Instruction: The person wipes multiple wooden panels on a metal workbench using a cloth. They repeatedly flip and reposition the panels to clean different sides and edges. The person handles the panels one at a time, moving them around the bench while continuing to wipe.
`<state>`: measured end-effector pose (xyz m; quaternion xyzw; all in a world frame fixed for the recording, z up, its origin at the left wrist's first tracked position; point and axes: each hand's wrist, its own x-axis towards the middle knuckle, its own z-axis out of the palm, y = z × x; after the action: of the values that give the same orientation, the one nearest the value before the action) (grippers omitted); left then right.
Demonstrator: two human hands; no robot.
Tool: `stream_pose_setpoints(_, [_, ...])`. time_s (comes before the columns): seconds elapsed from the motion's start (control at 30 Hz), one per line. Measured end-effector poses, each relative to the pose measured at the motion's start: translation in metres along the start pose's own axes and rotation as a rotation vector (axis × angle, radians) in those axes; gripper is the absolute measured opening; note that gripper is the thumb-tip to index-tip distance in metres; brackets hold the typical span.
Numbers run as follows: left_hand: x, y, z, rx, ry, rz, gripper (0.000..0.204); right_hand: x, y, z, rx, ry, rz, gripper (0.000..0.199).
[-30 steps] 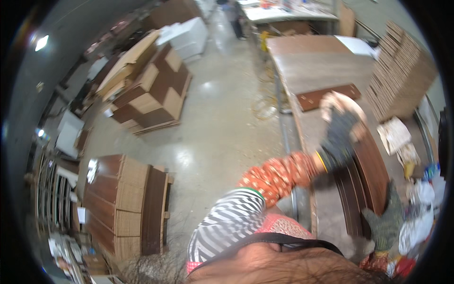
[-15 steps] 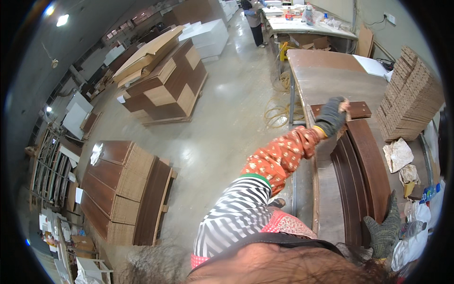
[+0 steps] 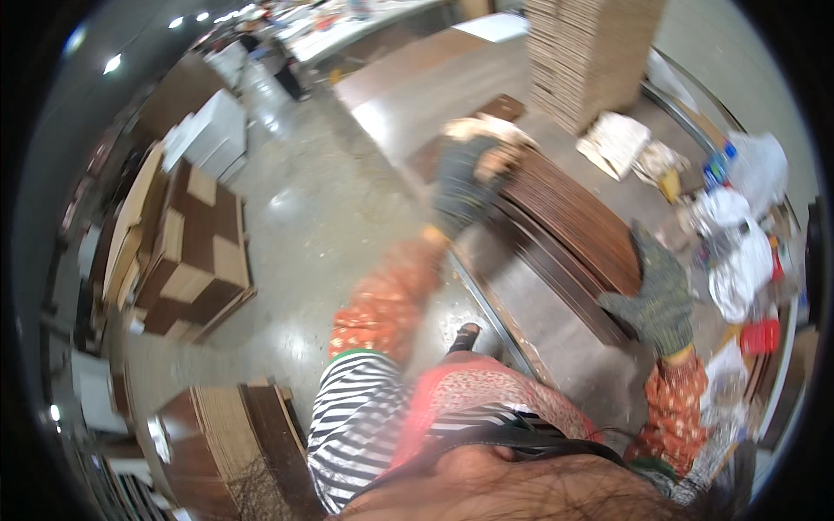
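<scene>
Shifted since half a second ago: view swung toward the bench, gloved left hand (image 3: 465, 178) now at the far end of the stack of long dark-brown wooden strips (image 3: 565, 217).

Left hand in grey knit glove, blurred by motion, apparently closed over the far end of the top strip, though exact grip hard to tell. Right hand (image 3: 656, 295) in grey knit glove resting on the near end of the same stack, fingers curled over its edge. Stack lying lengthwise on the grey-brown worktable (image 3: 417, 95), just beside a tall pile of flat tan cardboard sheets (image 3: 591, 52). White crumpled plastic bags (image 3: 738, 252) and a small red container (image 3: 760, 334) near the right hand. Brown-and-tan boxes on a pallet (image 3: 187, 252) well apart, on the glossy concrete floor (image 3: 321, 208).
</scene>
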<state>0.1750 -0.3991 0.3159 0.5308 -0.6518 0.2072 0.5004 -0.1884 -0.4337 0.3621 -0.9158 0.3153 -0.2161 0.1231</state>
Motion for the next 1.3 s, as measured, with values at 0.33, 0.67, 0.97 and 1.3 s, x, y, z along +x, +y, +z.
stream_pose_setpoints(0.33, [0.019, 0.006, -0.028, -0.202, 0.168, -0.503, 0.026, 0.003, 0.0, -0.004, -0.073, -0.071, 0.087, 0.109])
stream_pose_setpoints(0.67, [-0.013, -0.03, 0.016, -0.301, 0.138, -0.601, 0.037, 0.004, -0.002, -0.009, -0.03, -0.105, 0.132, 0.114])
stream_pose_setpoints(0.97, [0.018, 0.018, -0.029, -0.372, 0.181, -0.357, 0.051, 0.005, -0.005, -0.021, 0.015, -0.138, 0.082, 0.117])
stream_pose_setpoints(1.3, [0.049, 0.161, 0.038, -0.741, 0.001, 0.217, 0.069, 0.045, -0.026, -0.027, 0.766, 0.408, 0.283, 0.066])
